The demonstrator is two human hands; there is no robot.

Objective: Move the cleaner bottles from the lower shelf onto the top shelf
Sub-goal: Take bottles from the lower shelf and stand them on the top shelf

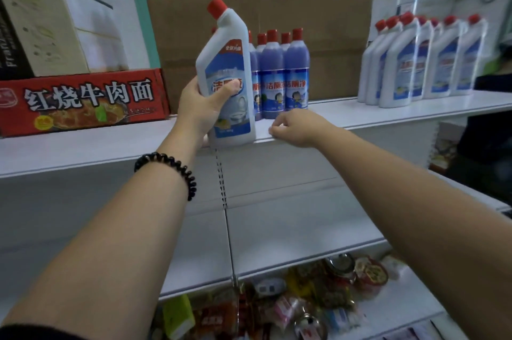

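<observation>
My left hand (pixel 202 105) grips a white cleaner bottle (pixel 225 62) with a red angled cap, standing at the front edge of the top shelf (pixel 388 111). Just behind it stand several purple cleaner bottles (pixel 279 74) with red caps. My right hand (pixel 295 128) rests at the shelf's front edge to the right of the held bottle, fingers curled and holding nothing. A row of several white cleaner bottles (pixel 415 60) stands at the right end of the top shelf. The lower shelf (pixel 291 231) beneath my arms shows no bottles.
A red noodle carton (pixel 83 101) sits on the top shelf at the left, with boxes (pixel 55 26) stacked on it. Brown cardboard (pixel 318 35) leans on the wall behind the bottles. Assorted packaged goods (pixel 304 303) fill the shelf at the bottom.
</observation>
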